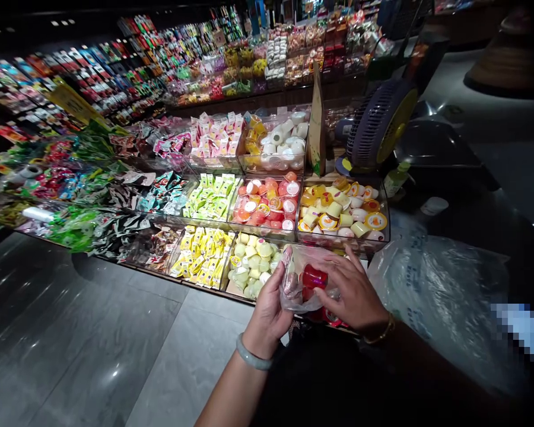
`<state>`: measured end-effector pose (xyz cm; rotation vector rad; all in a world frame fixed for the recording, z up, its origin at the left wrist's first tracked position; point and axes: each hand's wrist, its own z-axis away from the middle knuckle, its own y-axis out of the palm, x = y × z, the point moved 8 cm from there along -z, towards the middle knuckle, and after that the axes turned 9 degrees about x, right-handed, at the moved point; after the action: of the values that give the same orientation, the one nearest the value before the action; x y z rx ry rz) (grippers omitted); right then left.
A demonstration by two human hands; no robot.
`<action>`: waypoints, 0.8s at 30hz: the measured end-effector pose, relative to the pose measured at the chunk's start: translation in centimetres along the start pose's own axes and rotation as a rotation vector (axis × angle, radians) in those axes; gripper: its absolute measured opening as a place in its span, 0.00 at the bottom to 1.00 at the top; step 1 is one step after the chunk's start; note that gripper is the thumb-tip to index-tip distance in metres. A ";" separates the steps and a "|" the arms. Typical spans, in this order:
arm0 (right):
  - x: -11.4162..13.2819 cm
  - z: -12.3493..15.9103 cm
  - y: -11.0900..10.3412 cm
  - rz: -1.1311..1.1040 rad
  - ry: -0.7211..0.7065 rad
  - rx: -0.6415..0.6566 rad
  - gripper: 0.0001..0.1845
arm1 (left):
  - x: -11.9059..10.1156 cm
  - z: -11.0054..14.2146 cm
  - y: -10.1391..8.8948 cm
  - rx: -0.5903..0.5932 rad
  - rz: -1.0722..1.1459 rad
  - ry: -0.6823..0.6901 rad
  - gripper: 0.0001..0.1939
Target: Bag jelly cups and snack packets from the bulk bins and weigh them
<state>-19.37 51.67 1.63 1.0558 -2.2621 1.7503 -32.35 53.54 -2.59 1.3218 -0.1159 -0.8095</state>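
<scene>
My left hand (pixel 269 311) grips the left edge of a small clear plastic bag (pixel 299 277) with its fingers closed on the film. My right hand (pixel 353 293) holds the bag's right side, fingers curled round it. Inside the bag sits a red jelly cup (pixel 314 277), with more red below it. Both hands are just in front of the display's near bins: pale green jelly cups (pixel 253 264) to the left and yellow and white jelly cups (pixel 340 210) behind.
A long sweets display (pixel 129 196) runs left with many clear bins: red cups (pixel 269 204), yellow packets (pixel 202 249), green packets (pixel 211 196). A fan (pixel 380 121) stands at the back right. A large plastic bag (pixel 440 296) lies at my right. Grey tiled floor (pixel 93 344) lies in front.
</scene>
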 end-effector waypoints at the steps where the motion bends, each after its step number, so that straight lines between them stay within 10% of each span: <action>1: -0.1 0.0 0.5 0.013 0.013 0.021 0.22 | 0.0 0.0 0.0 0.003 0.005 0.002 0.21; 12: -3.1 1.3 1.4 0.088 0.103 0.220 0.26 | -1.0 -0.7 -1.7 -0.070 0.008 0.031 0.23; 17: -5.9 1.9 0.6 0.154 0.116 0.156 0.09 | -1.0 -1.2 -1.4 -0.097 -0.018 0.022 0.22; 24: -7.3 1.5 -2.2 0.094 0.098 0.053 0.14 | -1.9 -2.3 -0.7 -0.055 -0.075 0.019 0.19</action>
<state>-12.14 53.50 -0.47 0.8642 -2.2518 1.8644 -32.89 56.47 -3.17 1.2877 -0.0288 -0.8575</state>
